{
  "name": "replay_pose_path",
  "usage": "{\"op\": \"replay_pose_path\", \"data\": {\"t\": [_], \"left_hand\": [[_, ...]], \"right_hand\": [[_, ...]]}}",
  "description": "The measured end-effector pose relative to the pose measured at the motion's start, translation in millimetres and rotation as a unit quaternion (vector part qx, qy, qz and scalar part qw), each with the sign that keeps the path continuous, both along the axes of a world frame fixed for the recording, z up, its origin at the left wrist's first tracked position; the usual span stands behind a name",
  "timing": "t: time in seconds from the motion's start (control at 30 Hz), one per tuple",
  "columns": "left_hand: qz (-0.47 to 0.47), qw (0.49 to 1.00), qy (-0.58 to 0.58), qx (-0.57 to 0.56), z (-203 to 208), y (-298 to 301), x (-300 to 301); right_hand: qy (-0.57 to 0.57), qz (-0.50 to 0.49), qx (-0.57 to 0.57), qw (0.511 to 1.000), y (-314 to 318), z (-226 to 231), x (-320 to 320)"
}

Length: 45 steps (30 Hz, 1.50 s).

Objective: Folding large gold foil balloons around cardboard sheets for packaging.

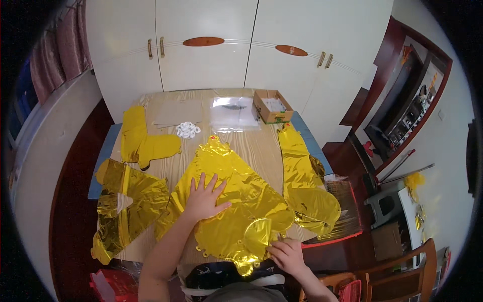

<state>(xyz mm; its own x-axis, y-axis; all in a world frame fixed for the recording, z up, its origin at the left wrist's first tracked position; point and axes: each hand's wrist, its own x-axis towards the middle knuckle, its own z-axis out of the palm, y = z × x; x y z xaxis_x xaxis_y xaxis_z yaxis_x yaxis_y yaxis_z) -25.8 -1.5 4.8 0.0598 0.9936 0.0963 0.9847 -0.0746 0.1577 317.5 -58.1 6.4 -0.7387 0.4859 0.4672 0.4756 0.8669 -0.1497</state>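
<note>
Wooden table (261,146), gold foil balloon (236,201) mid-table at 6 o'clock, my left hand (205,200) spread flat pressing it, right hand (287,254) pinching its folded edge at 5 o'clock; foil could tear if I tug hard.

- White wardrobe (241,45), four doors, brass handles, oval wood inlays; fills far wall.
- Light wooden table (261,143) before it.
- Dark red-brown floor (75,201).
- Wooden chair (402,274) lower right.
- Dark shelving (407,108) at right, possibly glass-fronted.
</note>
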Motion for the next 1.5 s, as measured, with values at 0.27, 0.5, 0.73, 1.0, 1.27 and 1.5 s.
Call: {"op": "replay_pose_path", "data": {"t": [0.27,0.5,0.73,1.0,1.27,1.5], "left_hand": [[-0.004,1.0,0.004,0.005,-4,2,-1],[-0.007,1.0,0.0,0.012,-1,0,-1],[-0.015,1.0,0.012,-0.011,1,0,0],[-0.034,0.999,-0.009,0.015,2,-2,0],[-0.036,0.999,-0.029,0.024,0,1,-2],[-0.042,0.998,-0.03,0.032,-6,4,-5]], "right_hand": [[0.068,0.128,0.049,0.988,1,41,-32],[0.035,0.116,0.062,0.991,27,49,-30],[-0.006,0.034,-0.027,0.999,36,20,-3],[0.028,0.039,-0.125,0.991,40,13,-5],[0.033,0.011,-0.119,0.992,38,10,-7],[0.049,0.015,-0.113,0.992,40,6,-7]]}}
